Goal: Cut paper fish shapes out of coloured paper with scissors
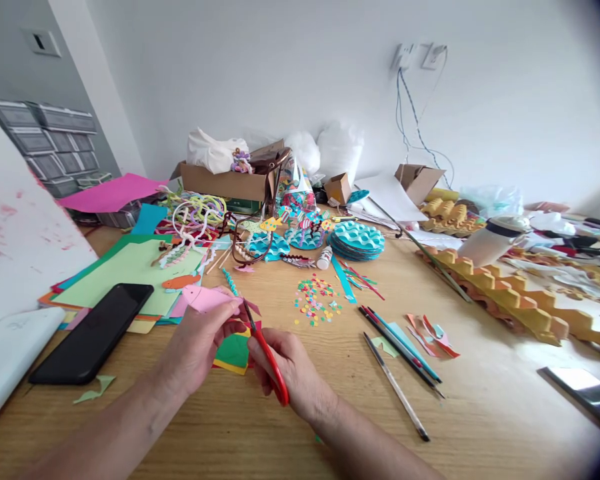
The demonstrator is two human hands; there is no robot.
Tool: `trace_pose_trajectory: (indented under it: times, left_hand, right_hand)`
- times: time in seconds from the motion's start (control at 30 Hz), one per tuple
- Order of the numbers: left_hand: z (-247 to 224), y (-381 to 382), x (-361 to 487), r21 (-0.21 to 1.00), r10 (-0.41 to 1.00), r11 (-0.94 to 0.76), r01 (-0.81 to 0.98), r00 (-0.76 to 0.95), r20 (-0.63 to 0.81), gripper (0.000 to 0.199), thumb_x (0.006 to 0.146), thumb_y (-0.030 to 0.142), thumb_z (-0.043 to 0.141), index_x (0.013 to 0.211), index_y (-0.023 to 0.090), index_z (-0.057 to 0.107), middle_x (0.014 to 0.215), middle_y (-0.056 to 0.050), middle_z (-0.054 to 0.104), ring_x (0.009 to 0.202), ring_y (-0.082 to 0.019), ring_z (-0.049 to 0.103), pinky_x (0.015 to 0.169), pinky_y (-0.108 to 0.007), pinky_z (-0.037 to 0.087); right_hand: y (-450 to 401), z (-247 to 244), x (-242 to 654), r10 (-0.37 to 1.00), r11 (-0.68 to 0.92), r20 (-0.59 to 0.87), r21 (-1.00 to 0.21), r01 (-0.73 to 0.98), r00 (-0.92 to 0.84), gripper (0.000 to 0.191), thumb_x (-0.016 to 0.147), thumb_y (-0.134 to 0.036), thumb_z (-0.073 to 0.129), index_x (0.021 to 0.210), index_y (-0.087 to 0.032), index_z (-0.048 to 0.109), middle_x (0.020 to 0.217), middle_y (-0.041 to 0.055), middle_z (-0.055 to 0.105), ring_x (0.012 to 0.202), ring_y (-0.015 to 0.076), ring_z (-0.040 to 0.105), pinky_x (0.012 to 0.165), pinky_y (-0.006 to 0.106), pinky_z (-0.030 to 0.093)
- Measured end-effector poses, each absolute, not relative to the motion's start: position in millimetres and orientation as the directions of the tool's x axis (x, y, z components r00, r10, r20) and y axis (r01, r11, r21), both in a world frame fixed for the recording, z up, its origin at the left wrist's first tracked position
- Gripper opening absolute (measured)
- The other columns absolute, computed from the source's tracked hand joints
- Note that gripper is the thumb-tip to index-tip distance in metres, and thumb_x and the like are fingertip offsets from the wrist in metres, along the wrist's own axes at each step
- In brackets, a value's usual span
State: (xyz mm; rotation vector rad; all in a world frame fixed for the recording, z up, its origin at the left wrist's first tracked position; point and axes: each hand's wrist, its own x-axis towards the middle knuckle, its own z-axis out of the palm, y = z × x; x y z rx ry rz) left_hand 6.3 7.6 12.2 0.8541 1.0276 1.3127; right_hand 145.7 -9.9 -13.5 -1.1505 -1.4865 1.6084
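Between the thumb and fingers of my left hand (195, 343) is a pink paper fish (207, 299) with an eye and gill line drawn on it. My right hand (293, 370) grips red-handled scissors (273, 367). Their dark blades reach the fish's tail end, beside my left fingertips; whether they are cutting paper there I cannot tell. Under my hands lie green and yellow paper squares (233, 351), partly covered. Just left of the pink fish, an orange paper fish (181, 282) rests on light green sheets (125, 280).
A black phone (93, 333) lies at left. Paper confetti (317, 299) is scattered mid-table. Pencils (403, 350), a pen (397, 387) and paper scraps (433, 335) lie at right, with yellow egg cartons (500, 293) beyond. Scalloped blue discs (357, 239) and pipe cleaners (195, 213) stand behind.
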Motion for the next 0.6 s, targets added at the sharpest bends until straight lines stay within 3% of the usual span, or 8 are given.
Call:
trace_pose_trajectory:
  times: [0.6]
  left_hand:
    - [9.3, 2.1, 9.0, 0.927, 0.998, 0.056, -0.371, 0.030, -0.049, 0.005, 0.073, 0.023, 0.067, 0.072, 0.019, 0.066, 0.071, -0.001, 0.071, 0.066, -0.014, 0.063, 0.061, -0.022, 0.050]
  right_hand:
    - [-8.6, -11.8, 148.0, 0.887, -0.137, -0.139, -0.990, 0.037, -0.441, 0.044, 0.080, -0.057, 0.045, 0.061, -0.017, 0.048, 0.038, -0.0060, 0.044, 0.034, 0.0058, 0.034, 0.039, 0.019, 0.025]
